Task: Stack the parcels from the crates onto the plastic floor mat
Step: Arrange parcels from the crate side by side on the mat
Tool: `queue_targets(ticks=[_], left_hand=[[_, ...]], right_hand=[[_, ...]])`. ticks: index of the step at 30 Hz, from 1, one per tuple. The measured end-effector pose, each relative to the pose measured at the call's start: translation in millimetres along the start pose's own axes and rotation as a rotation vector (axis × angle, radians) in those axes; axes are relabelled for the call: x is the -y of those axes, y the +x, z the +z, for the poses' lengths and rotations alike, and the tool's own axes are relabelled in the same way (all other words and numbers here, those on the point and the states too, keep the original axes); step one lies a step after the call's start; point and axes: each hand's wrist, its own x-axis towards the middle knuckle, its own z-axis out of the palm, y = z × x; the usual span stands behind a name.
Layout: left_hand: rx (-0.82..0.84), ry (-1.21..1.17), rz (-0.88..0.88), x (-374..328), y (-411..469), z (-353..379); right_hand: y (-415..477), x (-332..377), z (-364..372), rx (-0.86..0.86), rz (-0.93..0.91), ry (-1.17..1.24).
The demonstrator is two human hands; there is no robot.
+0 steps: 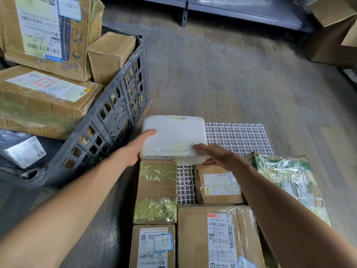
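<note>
A white foam box (173, 139) lies flat between the person's two hands, its broad face up. It is close to square, so I can't call a long axis with confidence; its edges run roughly in line with the white plastic floor mat (237, 138) under it, and its labelled side faces back toward the person. It sits at the far left corner of the mat, ahead of both hands.

The left hand (135, 149) is open, its palm pressed against the box's left side with the thumb lying over the top edge. The right hand (218, 154) is also spread open, fingertips resting on the box's near right corner, palm down. Neither hand wraps around the box; they touch it from opposite sides.

Just on the person's side of the left hand, a long taped carton (156, 192) lies with its length running toward the person, touching the foam box's near edge. Beneath the right wrist sits a small labelled parcel (218, 184), and beyond the right forearm a parcel wrapped in clear film (287, 182). Nearer the person lie two more labelled cartons (216, 236).

To the outside of the left arm stands a dark grey crate (108, 120), tilted, with brown boxes (42, 97) stacked in it.
</note>
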Motion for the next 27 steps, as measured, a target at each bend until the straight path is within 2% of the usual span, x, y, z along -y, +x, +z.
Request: queue_targets(ticks=[12, 15, 17, 19, 23, 27], left_hand=[[0.006, 0.027, -0.002, -6.3, -2.1, -2.2], [-0.104, 0.071, 0.050, -16.5, -3.0, -2.5], [-0.245, 0.179, 0.140, -24.8, -9.1, 4.9], [-0.329, 0.369, 0.301, -35.6, -20.7, 19.3], [-0.329, 0.811, 0.578, -64.8, -42.2, 47.6], [-0.412, 1.161, 0.713, -101.5, -60.6, 58.2]], right_hand=[[-9.4, 7.4, -2.0, 0.024, 0.032, -0.124], [-16.9, 20.0, -8.4, -0.023, 0.008, -0.151], [-15.5, 28.1, -14.2, -0.176, -0.057, -0.236], [-15.5, 41.1, -16.8, -0.357, -0.098, -0.374], [-17.9, 80.9, -5.5, -0.514, -0.203, -0.748], [-31.4, 128.6, 16.1, -0.687, -0.359, -1.040]])
